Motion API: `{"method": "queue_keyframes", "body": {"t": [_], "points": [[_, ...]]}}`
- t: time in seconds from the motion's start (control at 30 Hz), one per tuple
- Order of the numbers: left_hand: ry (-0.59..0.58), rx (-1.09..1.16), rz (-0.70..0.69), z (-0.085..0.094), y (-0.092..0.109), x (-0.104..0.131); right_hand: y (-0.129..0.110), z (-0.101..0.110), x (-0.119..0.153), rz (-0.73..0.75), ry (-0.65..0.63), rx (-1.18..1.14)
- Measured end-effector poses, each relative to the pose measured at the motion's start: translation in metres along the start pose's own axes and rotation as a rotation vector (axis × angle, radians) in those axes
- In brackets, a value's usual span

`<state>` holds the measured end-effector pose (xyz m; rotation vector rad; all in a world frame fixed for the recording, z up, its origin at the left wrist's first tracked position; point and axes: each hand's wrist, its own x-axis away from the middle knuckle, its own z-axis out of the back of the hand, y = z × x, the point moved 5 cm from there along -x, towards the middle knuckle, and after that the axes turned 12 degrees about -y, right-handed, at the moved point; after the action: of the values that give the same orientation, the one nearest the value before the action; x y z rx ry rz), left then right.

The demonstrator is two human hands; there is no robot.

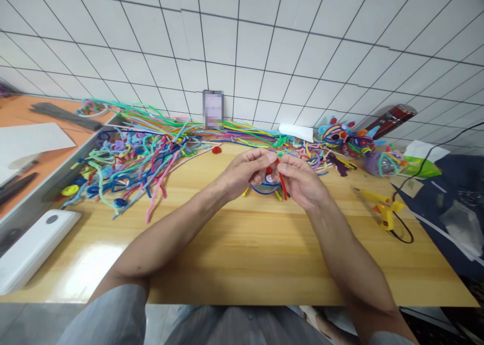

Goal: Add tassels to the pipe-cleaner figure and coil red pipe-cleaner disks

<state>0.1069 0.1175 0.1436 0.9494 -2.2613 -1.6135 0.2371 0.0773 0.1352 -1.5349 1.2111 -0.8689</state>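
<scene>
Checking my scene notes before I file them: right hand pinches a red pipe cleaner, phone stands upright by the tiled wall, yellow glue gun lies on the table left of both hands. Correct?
Glue gun side is wrong: the head view shows the yellow glue gun on the table right of both hands. Rest stands: right hand pinches a red pipe cleaner, phone upright by the tiled wall.

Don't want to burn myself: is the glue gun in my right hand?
No, the yellow glue gun lies on the table to the right, while your right hand holds a red pipe cleaner.
</scene>
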Motion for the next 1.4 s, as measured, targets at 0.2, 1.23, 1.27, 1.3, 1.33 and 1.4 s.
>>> {"method": "queue_keyframes", "body": {"t": [0.2,1.23,1.27,1.3,1.33,1.4], "points": [[-0.068,-0.342,0.083,0.015,0.02,0.01,-0.006,0.0,0.003,-0.019,-0.003,0.039],[0.021,-0.171,-0.111,-0.009,0.016,0.007,-0.001,-0.005,0.001,0.003,-0.026,0.023],[0.06,-0.116,-0.113,-0.011,0.011,0.007,0.0,-0.005,0.0,0.018,-0.01,0.009],[0.099,-0.057,-0.1,-0.013,0.005,0.008,0.002,-0.004,-0.001,0.027,0.003,-0.007],[0.13,0.0,-0.077,-0.014,-0.001,0.008,0.004,-0.004,-0.001,0.026,0.009,-0.021],[0.156,0.072,-0.03,-0.015,-0.007,0.009,0.005,-0.003,-0.002,0.009,0.001,-0.04]]}}
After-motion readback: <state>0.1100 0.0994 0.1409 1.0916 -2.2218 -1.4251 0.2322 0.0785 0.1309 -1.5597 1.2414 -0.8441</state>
